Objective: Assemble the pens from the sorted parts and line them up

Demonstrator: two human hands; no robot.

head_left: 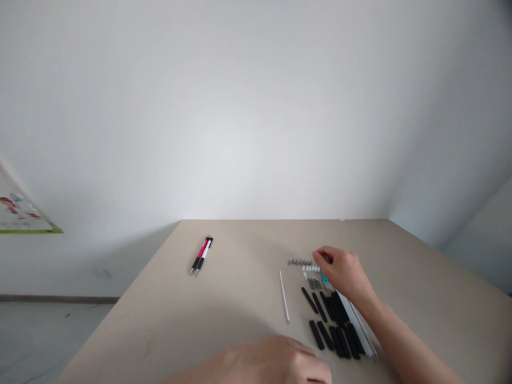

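My right hand (341, 269) is over the right part of the table, its fingers curled together beside a row of small metal pen tips (299, 262) and a row of small white parts (311, 269). Whatever its fingertips hold, if anything, is hidden. My left hand (280, 360) is low at the bottom edge, back up, fingers bent together and mostly out of sight. Beyond it lie several black pen barrel pieces (340, 309). A single thin white refill (284, 296) lies to their left. Small springs (314, 284) lie just above the black pieces.
Two assembled pens, one pink and black (199, 256) and one white and black (204, 257), lie side by side at the table's left. A bundle of white refills (362, 328) runs beneath my right forearm. The beige table (240, 240) meets a white wall.
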